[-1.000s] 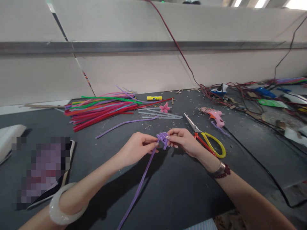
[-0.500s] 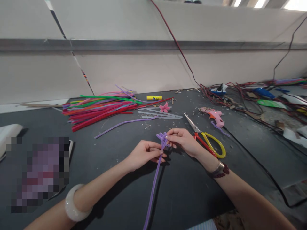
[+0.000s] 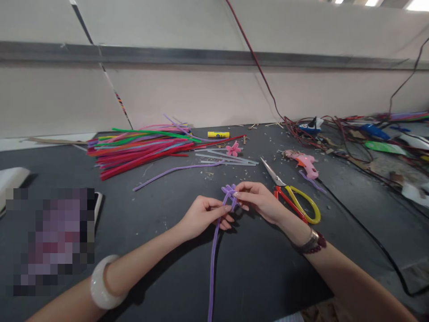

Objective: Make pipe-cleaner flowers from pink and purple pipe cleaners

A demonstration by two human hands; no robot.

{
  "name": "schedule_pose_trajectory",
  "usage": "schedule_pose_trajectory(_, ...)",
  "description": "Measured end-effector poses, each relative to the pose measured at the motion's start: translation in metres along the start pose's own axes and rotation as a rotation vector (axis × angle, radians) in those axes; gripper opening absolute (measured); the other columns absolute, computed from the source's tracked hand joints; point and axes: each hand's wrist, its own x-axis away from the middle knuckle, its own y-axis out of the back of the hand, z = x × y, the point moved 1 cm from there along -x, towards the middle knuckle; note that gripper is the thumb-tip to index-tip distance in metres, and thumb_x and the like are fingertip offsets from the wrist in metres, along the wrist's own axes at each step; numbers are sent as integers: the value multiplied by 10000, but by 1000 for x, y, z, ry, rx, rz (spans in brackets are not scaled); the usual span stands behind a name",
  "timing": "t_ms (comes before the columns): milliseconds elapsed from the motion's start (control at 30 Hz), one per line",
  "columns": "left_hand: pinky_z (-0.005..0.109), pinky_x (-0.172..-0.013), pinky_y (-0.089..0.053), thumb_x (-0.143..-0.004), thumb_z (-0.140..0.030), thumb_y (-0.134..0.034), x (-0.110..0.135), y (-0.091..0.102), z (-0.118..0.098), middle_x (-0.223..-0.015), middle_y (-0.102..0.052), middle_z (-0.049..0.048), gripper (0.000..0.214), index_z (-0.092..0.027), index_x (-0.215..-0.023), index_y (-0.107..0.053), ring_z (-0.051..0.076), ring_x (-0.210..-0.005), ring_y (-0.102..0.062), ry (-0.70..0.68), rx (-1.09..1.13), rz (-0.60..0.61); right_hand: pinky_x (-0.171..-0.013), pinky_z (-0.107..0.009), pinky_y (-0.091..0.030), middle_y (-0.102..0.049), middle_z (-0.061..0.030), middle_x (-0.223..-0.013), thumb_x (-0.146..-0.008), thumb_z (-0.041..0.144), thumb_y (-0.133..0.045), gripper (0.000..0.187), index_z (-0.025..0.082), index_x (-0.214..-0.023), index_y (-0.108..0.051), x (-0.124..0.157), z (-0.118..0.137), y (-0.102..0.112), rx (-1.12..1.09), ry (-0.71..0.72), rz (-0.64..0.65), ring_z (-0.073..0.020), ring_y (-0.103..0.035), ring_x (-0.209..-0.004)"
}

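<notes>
Between my two hands is a purple pipe cleaner (image 3: 212, 264), bent into several small loops at its top, with a long tail hanging toward the table's near edge. My left hand (image 3: 204, 216) pinches it just below the loops, thumb against fingers. At the right side of the loops, my right hand (image 3: 256, 199) grips with thumb and forefinger. Fingers partly hide the bends. Scissors (image 3: 295, 201) with one red and one yellow handle lie right beside my right hand. A pink pipe-cleaner flower (image 3: 233, 149) rests beyond the hands.
A bundle of coloured pipe cleaners (image 3: 140, 150) lies at the back left, near a yellow glue stick (image 3: 218, 134) and clear glue sticks (image 3: 231, 158). A pink glue gun (image 3: 303, 163) trails a black cable (image 3: 362, 232) rightward. Tangled wires fill the back right.
The long purple tail has swung and now bows away from the loops, with its lower end further right. Both hands keep hold in nearly the same place. The view has shifted slightly.
</notes>
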Motion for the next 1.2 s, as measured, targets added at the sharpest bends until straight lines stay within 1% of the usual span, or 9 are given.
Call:
schedule_pose_trajectory(167,201,-487,-499,-740,-310,-619,4,-4,-3,-617,-683,66,247,-72,-689,-658,100,-463,-610,18,37,98,-533,-188,-382,-625,-21,-772,-710,239,-659,150,138,-818,-685,3,1,-4,-152,-74,83,-55,-505,-587)
schedule_pose_trajectory(300,195,-469,-492,-728,-280,-635,8,-10,-3,-618,-689,74,218,-67,-751,-675,111,-467,-620,27,56,148,-523,-195,-389,-613,-8,-667,-736,239,-639,178,150,-881,-691,4,-4,-6,-251,-57,159,-68,-503,-568)
schedule_pose_trajectory(400,207,-494,-505,-725,-267,-640,9,-12,-1,-675,-700,82,220,-73,-821,-678,116,-489,-633,45,83,146,-502,-194,-387,-639,-25,-712,-721,231,-654,130,151,-811,-702,3,-11,-7,-318,-26,109,-75,-505,-579)
schedule_pose_trajectory(600,217,-520,-509,-728,-265,-639,8,-13,2,-715,-703,89,218,-78,-833,-680,117,-513,-639,14,111,141,-534,-196,-398,-660,-20,-759,-690,207,-680,58,165,-718,-709,3,-14,-16,-352,-2,-24,-71,-502,-598)
schedule_pose_trajectory(733,227,-533,-510,-722,-279,-644,9,-13,3,-716,-702,88,239,-83,-856,-672,123,-522,-641,-4,120,126,-603,-212,-421,-675,-25,-793,-679,206,-692,71,176,-739,-716,3,-12,-18,-292,45,-83,-88,-527,-662)
schedule_pose_trajectory(867,224,-524,-509,-777,-312,-579,8,-12,3,-665,-691,75,253,-80,-842,-658,124,-512,-638,-34,133,103,-637,-220,-424,-678,-16,-807,-670,216,-702,98,191,-763,-717,2,-12,-17,-279,57,-111,-90,-533,-685)
schedule_pose_trajectory(1033,230,-523,-509,-785,-328,-565,8,-11,2,-623,-675,71,275,-71,-733,-647,125,-500,-628,-53,150,80,-648,-230,-428,-680,-30,-812,-704,238,-676,107,177,-783,-713,3,-13,-16,-295,52,-33,-97,-542,-685)
schedule_pose_trajectory(1133,223,-514,-503,-773,-321,-581,9,-11,1,-606,-669,69,272,-66,-708,-651,121,-490,-623,-41,150,98,-624,-230,-432,-677,-34,-784,-739,247,-643,112,165,-783,-706,4,-14,-17,-340,34,47,-97,-552,-660)
schedule_pose_trajectory(1200,223,-512,-503,-768,-320,-586,10,-11,1,-607,-671,75,274,-63,-697,-653,122,-488,-623,-27,147,122,-607,-221,-433,-676,-29,-766,-724,240,-657,93,160,-746,-700,4,-15,-18,-379,10,61,-90,-555,-638)
